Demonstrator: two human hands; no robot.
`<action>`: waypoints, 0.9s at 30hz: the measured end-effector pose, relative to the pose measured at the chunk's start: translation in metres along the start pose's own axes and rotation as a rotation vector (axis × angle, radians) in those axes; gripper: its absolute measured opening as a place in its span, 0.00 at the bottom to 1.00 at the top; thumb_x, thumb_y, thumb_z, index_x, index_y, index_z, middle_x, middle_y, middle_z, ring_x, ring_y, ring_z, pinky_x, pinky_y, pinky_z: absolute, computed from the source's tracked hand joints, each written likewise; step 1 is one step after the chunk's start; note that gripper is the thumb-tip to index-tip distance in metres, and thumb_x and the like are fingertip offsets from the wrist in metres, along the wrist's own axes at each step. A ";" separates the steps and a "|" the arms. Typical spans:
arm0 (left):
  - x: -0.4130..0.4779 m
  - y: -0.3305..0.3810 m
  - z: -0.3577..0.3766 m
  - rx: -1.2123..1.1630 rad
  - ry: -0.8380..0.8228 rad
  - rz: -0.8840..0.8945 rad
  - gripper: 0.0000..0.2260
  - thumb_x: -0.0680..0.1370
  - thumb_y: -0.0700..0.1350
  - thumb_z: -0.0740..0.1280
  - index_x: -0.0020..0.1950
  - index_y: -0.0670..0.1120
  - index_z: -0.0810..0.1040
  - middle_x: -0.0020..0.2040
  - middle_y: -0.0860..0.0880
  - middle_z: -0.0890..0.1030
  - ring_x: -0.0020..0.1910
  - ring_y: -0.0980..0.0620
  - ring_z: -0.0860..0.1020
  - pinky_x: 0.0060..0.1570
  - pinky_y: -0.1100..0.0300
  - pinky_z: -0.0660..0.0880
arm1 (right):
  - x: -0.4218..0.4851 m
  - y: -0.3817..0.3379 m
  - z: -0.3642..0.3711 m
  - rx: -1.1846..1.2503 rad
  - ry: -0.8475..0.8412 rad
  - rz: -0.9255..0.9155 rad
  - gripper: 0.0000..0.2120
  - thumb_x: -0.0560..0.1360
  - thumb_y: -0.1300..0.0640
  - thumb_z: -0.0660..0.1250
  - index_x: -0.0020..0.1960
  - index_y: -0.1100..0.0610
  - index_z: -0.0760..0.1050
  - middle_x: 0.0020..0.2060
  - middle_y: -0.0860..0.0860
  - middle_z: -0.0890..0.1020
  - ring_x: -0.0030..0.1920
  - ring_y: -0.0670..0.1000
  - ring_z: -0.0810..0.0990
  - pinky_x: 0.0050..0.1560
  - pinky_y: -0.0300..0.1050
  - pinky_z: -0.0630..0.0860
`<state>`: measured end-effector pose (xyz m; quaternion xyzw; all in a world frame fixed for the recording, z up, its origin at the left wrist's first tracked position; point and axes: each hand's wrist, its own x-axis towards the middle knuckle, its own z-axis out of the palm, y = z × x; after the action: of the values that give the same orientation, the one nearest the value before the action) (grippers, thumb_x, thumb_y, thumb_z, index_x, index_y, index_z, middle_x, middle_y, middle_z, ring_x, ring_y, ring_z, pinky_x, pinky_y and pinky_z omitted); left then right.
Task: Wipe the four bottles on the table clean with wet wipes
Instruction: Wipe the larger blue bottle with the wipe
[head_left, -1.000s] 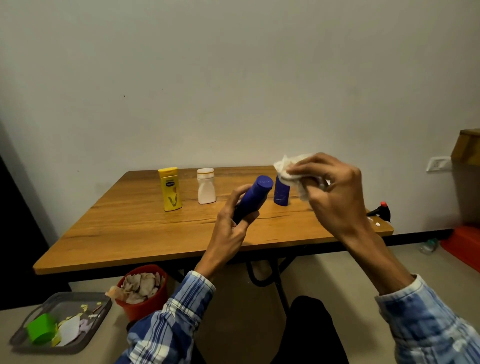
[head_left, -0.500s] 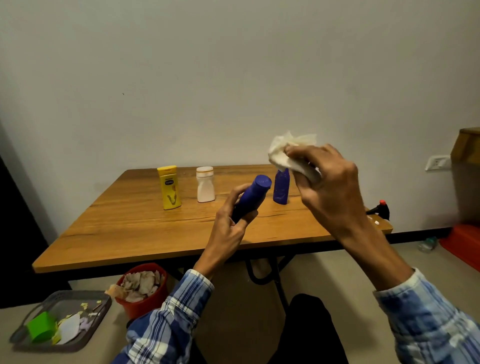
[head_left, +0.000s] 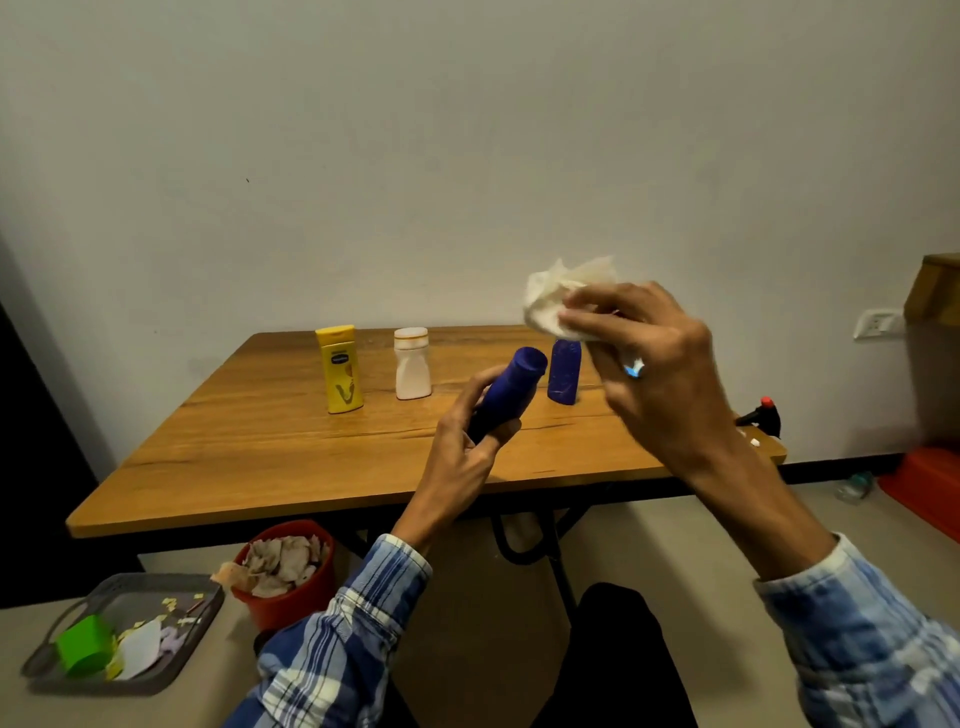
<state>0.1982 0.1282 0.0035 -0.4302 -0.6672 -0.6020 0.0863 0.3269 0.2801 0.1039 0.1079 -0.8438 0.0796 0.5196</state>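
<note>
My left hand (head_left: 467, 452) grips a blue bottle (head_left: 511, 392) by its lower body and holds it tilted above the counter (head_left: 260, 447), its flat end pointing up and away from me. My right hand (head_left: 654, 369) is raised above it and pinches a crumpled wet wipe (head_left: 558, 296), clear of the bottle. A second blue bottle (head_left: 563, 374) stands upright on the counter just behind, partly hidden by the wipe. Farther left stand a white bottle (head_left: 412, 364) and a yellow bottle (head_left: 339, 369), side by side, both upright.
</note>
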 end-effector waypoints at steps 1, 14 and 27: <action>0.001 0.001 0.001 -0.015 0.000 -0.001 0.24 0.78 0.41 0.69 0.72 0.55 0.69 0.63 0.48 0.78 0.58 0.46 0.80 0.58 0.38 0.78 | 0.001 -0.005 0.006 -0.011 -0.039 -0.050 0.15 0.73 0.73 0.70 0.58 0.62 0.83 0.57 0.57 0.82 0.54 0.57 0.78 0.51 0.47 0.79; 0.002 0.004 0.000 -0.005 0.000 0.054 0.24 0.79 0.35 0.69 0.71 0.54 0.70 0.62 0.50 0.77 0.57 0.49 0.79 0.58 0.50 0.79 | -0.006 -0.017 0.009 -0.029 0.046 -0.028 0.16 0.73 0.71 0.69 0.60 0.64 0.81 0.59 0.57 0.82 0.55 0.57 0.76 0.53 0.41 0.74; 0.002 0.000 0.001 0.016 0.029 0.079 0.26 0.78 0.34 0.68 0.70 0.56 0.69 0.61 0.62 0.76 0.56 0.56 0.78 0.56 0.63 0.77 | -0.007 -0.021 0.018 -0.019 0.082 -0.012 0.16 0.73 0.72 0.70 0.60 0.64 0.81 0.56 0.58 0.82 0.55 0.58 0.78 0.53 0.45 0.77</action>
<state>0.1973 0.1295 0.0045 -0.4467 -0.6532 -0.5989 0.1229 0.3197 0.2563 0.0905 0.1047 -0.8219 0.0729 0.5551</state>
